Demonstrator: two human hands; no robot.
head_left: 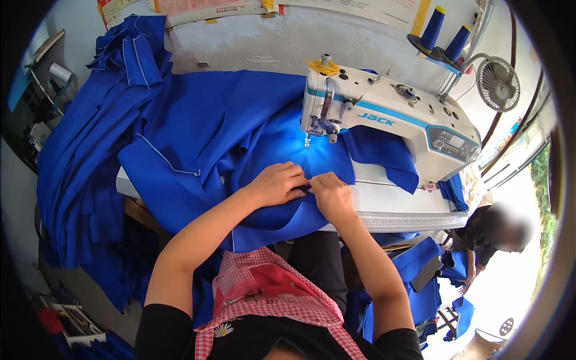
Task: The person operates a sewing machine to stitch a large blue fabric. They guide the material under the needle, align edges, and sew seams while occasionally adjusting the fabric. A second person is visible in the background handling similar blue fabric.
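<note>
Head view: my left hand (277,185) and right hand (332,196), close together, are pinching blue cloth (267,157) before the industrial sewing machine (393,102).

white table (381,201): sewing machine (384,114), blue cloth (210,108)

this looks to me like a small sewing workshop. a white industrial sewing machine (390,117), with a control panel (451,144) at one end, stands on a pale table (375,201) with a ruler (402,223) along its front edge, and two blue cones of thread (432,30) sit above it. blue cloth (198,108) spreads under the needle; a great pile (81,174) drapes down on the left, and more pieces (417,264) lie low on the right, near another person (480,234). a little fan (498,84) stands by, and printed sheets (348,12) cover part of the scuffed wall (234,45).
</note>
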